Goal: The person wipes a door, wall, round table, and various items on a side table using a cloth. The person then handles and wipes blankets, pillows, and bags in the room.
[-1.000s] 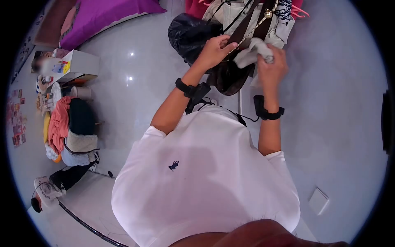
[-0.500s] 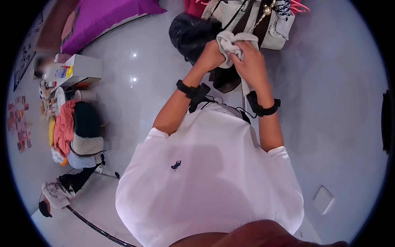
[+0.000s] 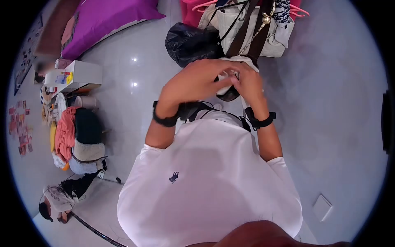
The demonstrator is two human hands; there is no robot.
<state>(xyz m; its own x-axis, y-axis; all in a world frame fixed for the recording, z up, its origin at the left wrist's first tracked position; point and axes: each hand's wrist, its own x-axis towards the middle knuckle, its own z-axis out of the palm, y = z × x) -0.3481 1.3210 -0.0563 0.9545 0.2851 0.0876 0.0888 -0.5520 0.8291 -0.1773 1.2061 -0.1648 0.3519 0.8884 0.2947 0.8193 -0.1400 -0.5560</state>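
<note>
Both hands meet over a white cloth [image 3: 246, 61] in front of a pale bag

The pale bag [image 3: 275, 47] is the landmark here. On the person's side of it, the right hand [image 3: 250, 82] grasps the white cloth, its fingers curled in. The left hand [image 3: 199, 80] is blurred and reaches across to the cloth from the left; whether it grips or only touches cannot be told. The cloth lies nearer to the person than the pale bag, partly hidden by the hands, and the rounded end of a dark bag [image 3: 228, 96] shows just below it. Wide brown straps [image 3: 243, 35] and a gold chain [image 3: 256, 33] run across the front of the pale bag. A black bag [image 3: 191, 44] sits to its left, and pink hangers [image 3: 299, 11] stick out to its right.
</note>
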